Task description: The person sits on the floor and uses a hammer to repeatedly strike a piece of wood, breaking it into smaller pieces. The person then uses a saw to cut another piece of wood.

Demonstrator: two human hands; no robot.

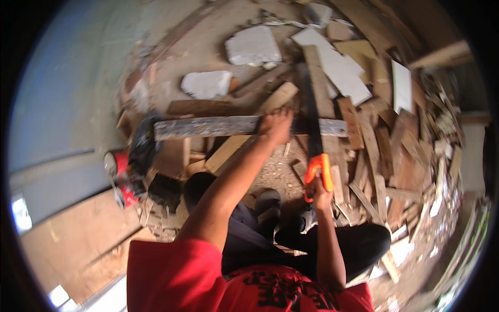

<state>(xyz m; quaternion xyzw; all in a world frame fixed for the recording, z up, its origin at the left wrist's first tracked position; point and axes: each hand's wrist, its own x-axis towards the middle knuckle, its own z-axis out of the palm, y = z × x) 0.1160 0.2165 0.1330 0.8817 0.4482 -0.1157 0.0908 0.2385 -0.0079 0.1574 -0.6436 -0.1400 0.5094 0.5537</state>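
A long grey, weathered wooden plank [208,126] lies crosswise in front of me, over other pieces of wood. My left hand [276,126] grips it right of its middle, with the fingers curled over the far edge. My right hand [322,197] is closed round the orange handle of a hand saw [313,117]. The saw's dark blade points away from me and crosses the plank near its right end. Whether the teeth are in a cut cannot be made out. A light wooden piece [280,97] sticks out beyond my left hand.
Scrap wood [404,151] is heaped on the right. White slabs [253,46] and white sheets [332,67] lie at the far side. A red and black object [122,164] is at left, near a dark plastic bag [141,148]. Sawdust covers the ground by my feet.
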